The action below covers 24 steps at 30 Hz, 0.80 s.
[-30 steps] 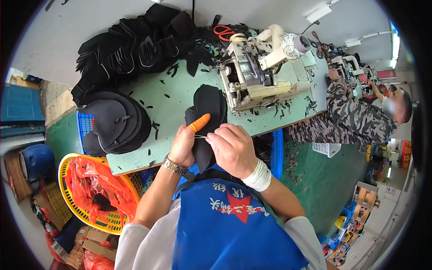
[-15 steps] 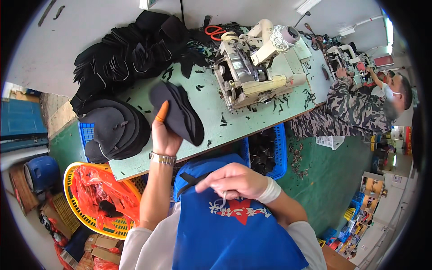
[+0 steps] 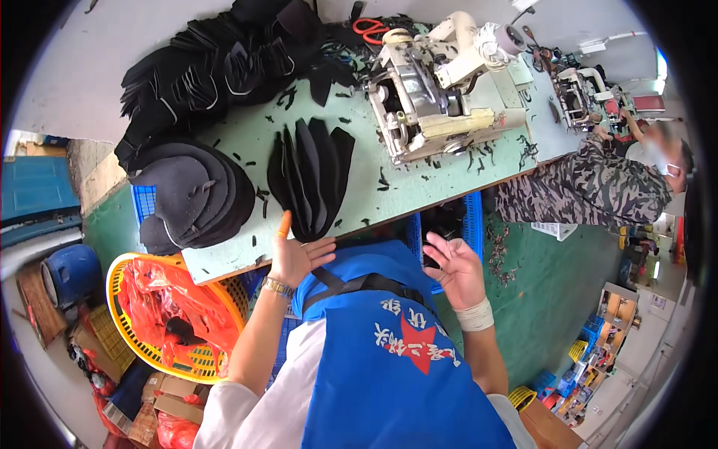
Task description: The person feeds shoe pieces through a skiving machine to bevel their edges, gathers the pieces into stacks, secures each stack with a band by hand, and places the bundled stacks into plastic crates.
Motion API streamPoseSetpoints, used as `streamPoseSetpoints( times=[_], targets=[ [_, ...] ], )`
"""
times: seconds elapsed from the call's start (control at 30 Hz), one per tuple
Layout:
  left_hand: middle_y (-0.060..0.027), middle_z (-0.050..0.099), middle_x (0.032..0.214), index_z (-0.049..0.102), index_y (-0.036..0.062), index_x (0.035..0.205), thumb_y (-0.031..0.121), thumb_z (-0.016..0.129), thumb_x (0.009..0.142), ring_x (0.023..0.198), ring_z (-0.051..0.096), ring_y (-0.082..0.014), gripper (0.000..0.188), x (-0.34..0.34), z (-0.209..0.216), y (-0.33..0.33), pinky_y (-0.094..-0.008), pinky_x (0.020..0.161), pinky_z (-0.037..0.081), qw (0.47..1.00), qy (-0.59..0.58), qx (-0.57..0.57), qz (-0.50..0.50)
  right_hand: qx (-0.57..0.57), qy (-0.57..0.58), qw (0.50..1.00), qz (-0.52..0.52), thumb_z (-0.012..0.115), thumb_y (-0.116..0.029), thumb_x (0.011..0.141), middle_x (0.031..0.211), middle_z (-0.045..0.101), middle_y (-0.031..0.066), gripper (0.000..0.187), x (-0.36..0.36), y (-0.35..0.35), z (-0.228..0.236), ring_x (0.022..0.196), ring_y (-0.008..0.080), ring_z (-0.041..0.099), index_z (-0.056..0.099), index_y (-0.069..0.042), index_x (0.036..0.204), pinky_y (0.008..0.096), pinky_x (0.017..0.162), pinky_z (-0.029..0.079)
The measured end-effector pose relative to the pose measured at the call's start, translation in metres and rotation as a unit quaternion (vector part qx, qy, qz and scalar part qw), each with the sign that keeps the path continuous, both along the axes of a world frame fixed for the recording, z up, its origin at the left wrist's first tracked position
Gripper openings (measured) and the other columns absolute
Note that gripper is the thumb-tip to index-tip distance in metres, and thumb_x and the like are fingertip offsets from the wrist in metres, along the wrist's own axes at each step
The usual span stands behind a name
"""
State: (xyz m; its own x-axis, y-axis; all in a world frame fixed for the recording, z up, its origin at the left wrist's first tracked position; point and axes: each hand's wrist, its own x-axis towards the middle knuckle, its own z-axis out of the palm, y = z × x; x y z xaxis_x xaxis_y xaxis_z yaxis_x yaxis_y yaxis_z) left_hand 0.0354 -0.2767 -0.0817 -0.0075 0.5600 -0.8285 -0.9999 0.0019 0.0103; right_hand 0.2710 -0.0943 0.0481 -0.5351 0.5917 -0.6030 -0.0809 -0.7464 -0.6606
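A fanned bundle of black, curved fabric pieces (image 3: 313,176) rests on the pale green table near its front edge. Just below it is my left hand (image 3: 299,258), palm up with fingers spread and an orange cover on one finger. It holds nothing, and its fingers are near the lower tip of the bundle. Off to the right, in front of my blue apron, my right hand (image 3: 458,271) is raised with its fingers apart and loosely bent, and nothing shows in it. A rounded stack of black pieces (image 3: 196,196) lies to the left of the bundle.
A large heap of black pieces (image 3: 202,82) fills the back left. A sewing machine (image 3: 441,97) stands at the table's middle, with red-handled scissors (image 3: 368,30) behind it. Below are a yellow basket (image 3: 120,314) and a blue crate (image 3: 473,217). A co-worker in camouflage (image 3: 591,176) sits right.
My left hand has let go of the black bundle, which now lies fanned on the table. My right hand has moved right, away from the apron's front, and its fingers have spread.
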Motion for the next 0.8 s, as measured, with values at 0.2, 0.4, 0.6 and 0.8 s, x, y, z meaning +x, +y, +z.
streamPoseSetpoints(
  times=[0.2,0.4,0.6,0.8],
  targets=[
    [-0.0237,0.063,0.093,0.042,-0.0098,0.124,0.025,0.048,0.086,0.084,0.065,-0.0292,0.052,-0.003,-0.008,-0.011,-0.0337,0.064,0.056,0.908,0.367,-0.146,-0.139,0.172,-0.013,0.983,0.06,0.037,0.007,0.09,0.143,0.025,0.0277,0.013,-0.042,-0.008,-0.037,0.131,0.0397,0.031,0.04,0.0,0.08,0.0562,0.086,0.051],
    [-0.014,0.061,0.073,0.064,-0.0066,0.082,0.008,0.054,0.077,0.068,0.064,-0.0201,0.019,-0.016,-0.027,-0.016,-0.0296,0.056,0.053,0.667,0.647,-0.313,-0.197,0.21,-0.092,0.959,0.164,0.068,-0.012,0.082,0.141,0.029,0.0272,0.053,-0.093,-0.008,-0.031,0.132,0.0366,0.029,0.04,0.009,0.122,0.05,0.094,0.047],
    [-0.0183,0.063,0.091,0.056,-0.0089,0.1,0.007,0.048,0.088,0.083,0.066,-0.0259,0.022,0.003,-0.022,0.005,-0.0336,0.067,0.057,0.938,0.331,-0.093,-0.047,0.639,-0.187,0.606,0.436,0.073,-0.064,0.06,0.13,0.041,0.0257,0.109,-0.142,-0.006,-0.071,0.122,0.0406,0.037,0.034,0.009,0.131,0.047,0.105,0.027],
    [-0.0177,0.063,0.096,0.054,-0.0086,0.107,0.008,0.046,0.09,0.083,0.066,-0.0243,0.025,0.019,-0.02,0.002,-0.0342,0.069,0.058,0.931,0.311,-0.02,-0.191,0.714,-0.024,0.559,0.421,0.071,-0.036,0.072,0.11,0.056,0.02,0.071,-0.164,-0.022,-0.088,0.107,0.0344,0.05,0.045,0.006,0.123,0.0454,0.095,0.037]
  ],
)
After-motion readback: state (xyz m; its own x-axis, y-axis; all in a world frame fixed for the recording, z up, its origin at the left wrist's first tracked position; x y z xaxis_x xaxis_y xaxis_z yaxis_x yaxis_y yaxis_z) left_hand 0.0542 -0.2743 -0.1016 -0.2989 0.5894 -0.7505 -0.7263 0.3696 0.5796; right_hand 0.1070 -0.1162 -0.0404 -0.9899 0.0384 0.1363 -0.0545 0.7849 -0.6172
